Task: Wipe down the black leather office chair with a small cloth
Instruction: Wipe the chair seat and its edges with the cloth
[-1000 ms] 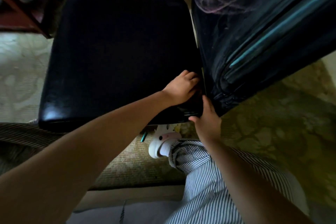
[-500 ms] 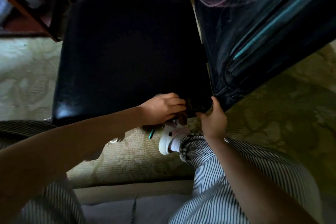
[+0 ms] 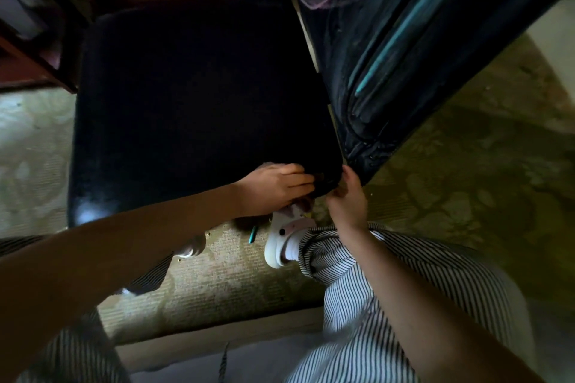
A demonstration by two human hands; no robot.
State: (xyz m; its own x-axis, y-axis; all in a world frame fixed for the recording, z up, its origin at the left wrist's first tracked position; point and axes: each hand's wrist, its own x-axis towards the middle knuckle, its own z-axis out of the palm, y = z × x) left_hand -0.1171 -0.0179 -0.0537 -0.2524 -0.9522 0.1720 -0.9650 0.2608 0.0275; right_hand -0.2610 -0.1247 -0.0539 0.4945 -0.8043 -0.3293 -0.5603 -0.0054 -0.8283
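Sliding down the right edge of the chair (image 3: pixel 202 102), the left hand (image 3: pixel 277 187) now sits at the front corner, fingers laid flat, pressing the cloth (image 3: pixel 304 203) over the rim; the right hand (image 3: pixel 347 203) pinches that same corner, thumb on top.

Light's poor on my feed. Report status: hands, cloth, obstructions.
Left hand presses cloth over chair seat front corner. Right hand grips that corner. White shoe just beneath it.
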